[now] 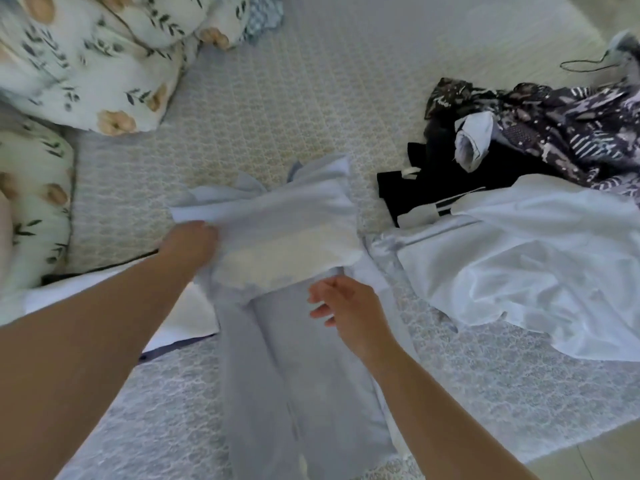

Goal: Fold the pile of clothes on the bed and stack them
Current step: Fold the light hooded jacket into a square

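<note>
Patterned bed point(277, 109): left hand point(188, 245) grips pale blue garment point(294, 358); right hand point(341, 304) hovers, fingers relaxed, beside unfolded pile point(519, 188).

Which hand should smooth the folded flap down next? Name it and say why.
Right. The right hand hovers open at the flap's near edge, free to press the pale blue garment; the left hand grips its far corner.
</note>
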